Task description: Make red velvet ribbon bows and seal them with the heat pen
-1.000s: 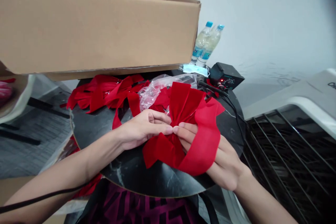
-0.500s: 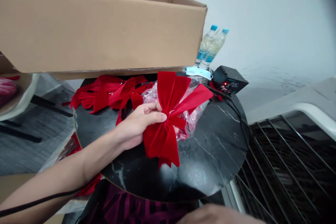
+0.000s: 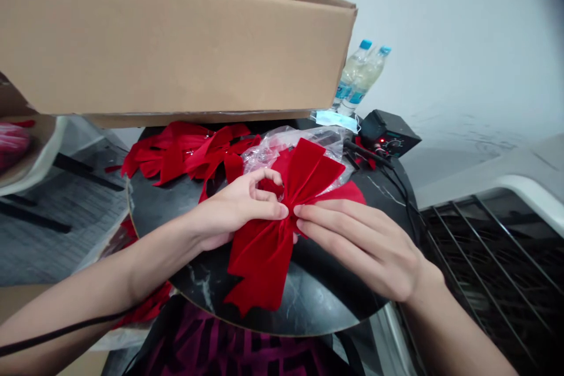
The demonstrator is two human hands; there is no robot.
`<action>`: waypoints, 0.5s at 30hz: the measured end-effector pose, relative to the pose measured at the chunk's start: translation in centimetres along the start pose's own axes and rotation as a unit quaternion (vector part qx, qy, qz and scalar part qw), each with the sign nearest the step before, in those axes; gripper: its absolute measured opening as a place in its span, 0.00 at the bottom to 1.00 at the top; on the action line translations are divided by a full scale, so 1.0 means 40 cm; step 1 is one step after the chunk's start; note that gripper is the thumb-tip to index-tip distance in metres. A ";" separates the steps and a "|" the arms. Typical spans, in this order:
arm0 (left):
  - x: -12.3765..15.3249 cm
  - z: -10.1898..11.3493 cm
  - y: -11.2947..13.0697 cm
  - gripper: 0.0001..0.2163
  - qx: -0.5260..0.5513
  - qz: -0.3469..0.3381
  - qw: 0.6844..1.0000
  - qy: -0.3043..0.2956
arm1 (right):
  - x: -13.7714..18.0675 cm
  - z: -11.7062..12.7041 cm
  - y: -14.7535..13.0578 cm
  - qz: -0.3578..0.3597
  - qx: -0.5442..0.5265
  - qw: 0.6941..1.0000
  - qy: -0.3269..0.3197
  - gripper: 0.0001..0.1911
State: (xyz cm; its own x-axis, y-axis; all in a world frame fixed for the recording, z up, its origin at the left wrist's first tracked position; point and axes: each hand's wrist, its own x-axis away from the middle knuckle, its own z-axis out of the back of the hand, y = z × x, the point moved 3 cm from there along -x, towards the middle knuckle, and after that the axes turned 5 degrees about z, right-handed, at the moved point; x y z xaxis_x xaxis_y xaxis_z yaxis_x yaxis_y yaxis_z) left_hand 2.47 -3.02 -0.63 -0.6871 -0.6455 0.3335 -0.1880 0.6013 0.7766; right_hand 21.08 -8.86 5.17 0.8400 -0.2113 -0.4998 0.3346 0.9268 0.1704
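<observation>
A red velvet bow (image 3: pixel 268 258) is held up over the round black table (image 3: pixel 326 305). My left hand (image 3: pixel 247 205) pinches it near its centre, thumb in front and other fingers partly behind. From the right, my right hand (image 3: pixel 365 241) has its fingertips closed together at the bow's centre, the thumb mostly out of sight. Behind the bow lies a crumpled clear plastic bag (image 3: pixel 282 144). More red bows (image 3: pixel 176 153) are heaped at the table's left rear.
A large cardboard box (image 3: pixel 185 47) spans the back. Two bottles (image 3: pixel 359 79), a blue face mask (image 3: pixel 337 120) and a black control box with cables (image 3: pixel 390 132) are at the rear right. A wire-grille appliance (image 3: pixel 493 258) stands on the right.
My right hand has come up from the lower edge to the bow's centre. The bow has turned, its lower tails now pointing down-left, while my left hand keeps its pinch.
</observation>
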 end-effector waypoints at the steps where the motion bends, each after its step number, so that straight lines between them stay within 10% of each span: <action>1: 0.001 0.002 0.003 0.19 -0.010 -0.001 1.000 0.001 | -0.004 0.004 -0.001 -0.007 0.001 1.000 -0.017 0.17; 15: 0.000 0.007 0.037 0.24 -0.230 0.015 0.973 -0.002 | -0.024 -0.018 0.005 -0.130 -0.106 0.982 -0.087 0.10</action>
State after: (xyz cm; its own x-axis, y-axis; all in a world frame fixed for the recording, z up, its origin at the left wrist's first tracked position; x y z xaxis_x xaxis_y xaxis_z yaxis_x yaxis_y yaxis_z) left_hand 2.01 -2.01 0.35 -0.6900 -0.6289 0.3582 0.1653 0.3449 0.9240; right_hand 20.05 -8.26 5.06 0.8045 -0.4817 -0.3474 0.4660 0.8746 -0.1338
